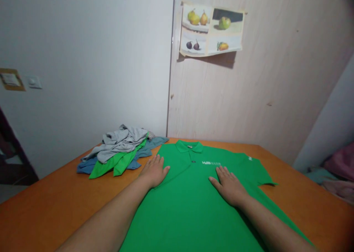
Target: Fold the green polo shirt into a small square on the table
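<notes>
A green polo shirt [190,200] lies spread face up on the orange wooden table [55,204], collar toward the far wall, white lettering on its chest. My left hand [155,169] rests flat on the shirt's left shoulder area, fingers stretched out. My right hand [228,183] lies flat on the chest just below the lettering, fingers also extended. Neither hand grips anything.
A heap of clothes [120,152] in grey, green and blue sits at the table's far left. A fruit poster [211,28] hangs on the wooden panel behind. Bedding [336,174] shows at the right edge, a light switch [34,82] on the left wall.
</notes>
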### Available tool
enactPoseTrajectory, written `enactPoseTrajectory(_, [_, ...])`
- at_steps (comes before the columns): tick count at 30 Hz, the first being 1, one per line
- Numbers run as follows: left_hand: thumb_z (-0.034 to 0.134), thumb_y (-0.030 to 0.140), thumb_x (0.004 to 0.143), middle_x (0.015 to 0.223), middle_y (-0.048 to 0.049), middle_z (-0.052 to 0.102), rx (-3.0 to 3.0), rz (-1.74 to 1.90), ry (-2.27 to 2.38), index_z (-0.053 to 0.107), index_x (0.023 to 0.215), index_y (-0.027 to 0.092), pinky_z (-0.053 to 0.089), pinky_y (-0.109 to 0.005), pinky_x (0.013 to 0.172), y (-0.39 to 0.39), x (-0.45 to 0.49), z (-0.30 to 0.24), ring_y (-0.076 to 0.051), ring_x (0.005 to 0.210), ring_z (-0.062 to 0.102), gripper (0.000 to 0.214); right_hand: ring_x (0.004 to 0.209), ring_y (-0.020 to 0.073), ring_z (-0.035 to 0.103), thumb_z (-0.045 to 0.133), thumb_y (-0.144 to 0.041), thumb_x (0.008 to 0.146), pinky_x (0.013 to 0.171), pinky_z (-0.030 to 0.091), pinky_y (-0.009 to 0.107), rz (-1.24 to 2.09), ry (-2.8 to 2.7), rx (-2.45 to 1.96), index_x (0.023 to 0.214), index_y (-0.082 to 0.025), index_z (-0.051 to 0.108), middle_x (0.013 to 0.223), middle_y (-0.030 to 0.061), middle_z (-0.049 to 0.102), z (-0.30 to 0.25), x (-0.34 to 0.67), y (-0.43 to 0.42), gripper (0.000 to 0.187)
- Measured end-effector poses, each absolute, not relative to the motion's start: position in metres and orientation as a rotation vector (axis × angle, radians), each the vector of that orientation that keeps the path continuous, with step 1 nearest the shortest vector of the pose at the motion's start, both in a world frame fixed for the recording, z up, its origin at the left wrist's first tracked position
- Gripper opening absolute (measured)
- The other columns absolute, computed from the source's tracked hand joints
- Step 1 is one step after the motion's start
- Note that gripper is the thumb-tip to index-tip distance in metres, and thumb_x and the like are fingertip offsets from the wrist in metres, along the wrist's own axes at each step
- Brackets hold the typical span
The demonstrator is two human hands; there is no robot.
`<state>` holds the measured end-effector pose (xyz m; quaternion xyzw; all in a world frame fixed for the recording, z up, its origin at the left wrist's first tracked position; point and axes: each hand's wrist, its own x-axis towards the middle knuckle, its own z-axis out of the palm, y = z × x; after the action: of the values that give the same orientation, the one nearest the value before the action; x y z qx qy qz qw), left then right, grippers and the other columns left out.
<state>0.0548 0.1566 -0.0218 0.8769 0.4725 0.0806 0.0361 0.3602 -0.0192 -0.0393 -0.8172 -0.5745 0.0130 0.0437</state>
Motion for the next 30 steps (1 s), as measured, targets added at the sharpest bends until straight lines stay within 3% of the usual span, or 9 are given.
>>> enactPoseTrajectory(8, [0.036, 0.058, 0.096, 0.157, -0.0188, 0.033, 2.687, 0.381, 1.374, 0.046, 0.144, 0.016, 0.018, -0.054, 0.117, 0.153, 0.054, -0.021, -0.034, 0.148, 0.024, 0.065, 0.151, 0.0297, 0.012, 0.018, -0.075, 0.091, 0.12, 0.012, 0.048, 0.046, -1.749, -2.488, 0.155, -0.007, 0.026, 0.163, 0.0151, 0.019, -0.035, 0.357, -0.019, 0.094])
enactPoseTrajectory(14, [0.053, 0.048, 0.09, 0.15, -0.0217, 0.044, 2.591, 0.609, 1.199, 0.059, 0.13, 0.009, 0.019, -0.047, 0.119, 0.156, 0.05, -0.017, -0.034, 0.143, 0.033, 0.056, 0.151, 0.0299, 0.012, 0.018, -0.075, 0.091, 0.12, 0.012, 0.048, 0.05, -1.746, -2.486, 0.155, -0.006, 0.026, 0.163, 0.016, 0.021, -0.037, 0.358, -0.016, 0.094])
enactPoseTrajectory(21, [0.007, 0.048, 0.103, 0.136, -0.0107, 0.061, 2.479, 0.731, 1.213, 0.059, 0.128, 0.013, 0.04, -0.035, 0.108, 0.171, 0.024, 0.015, -0.022, 0.126, 0.055, 0.068, 0.15, 0.0309, 0.014, 0.019, -0.073, 0.09, 0.12, 0.014, 0.05, -0.002, -1.739, -2.456, 0.154, -0.005, 0.029, 0.162, 0.0163, 0.024, -0.046, 0.361, -0.013, 0.094])
enactPoseTrajectory(26, [0.017, 0.053, 0.101, 0.146, -0.011, 0.052, 2.51, 0.611, 1.218, 0.056, 0.134, 0.014, 0.036, -0.034, 0.111, 0.149, 0.014, 0.005, -0.022, 0.134, 0.048, 0.064, 0.15, 0.0302, 0.016, 0.021, -0.073, 0.09, 0.12, 0.015, 0.05, -0.021, -1.718, -2.443, 0.153, -0.006, 0.031, 0.162, 0.0157, 0.024, -0.05, 0.362, -0.01, 0.093])
enactPoseTrajectory(30, [0.037, 0.059, 0.094, 0.158, -0.0176, 0.032, 2.536, 0.441, 1.298, 0.045, 0.145, 0.012, 0.017, -0.048, 0.119, 0.127, 0.012, -0.017, -0.029, 0.149, 0.024, 0.07, 0.15, 0.0308, 0.016, 0.02, -0.073, 0.089, 0.12, 0.015, 0.05, -0.017, -1.717, -2.433, 0.153, -0.005, 0.032, 0.161, 0.0164, 0.024, -0.051, 0.362, -0.01, 0.094])
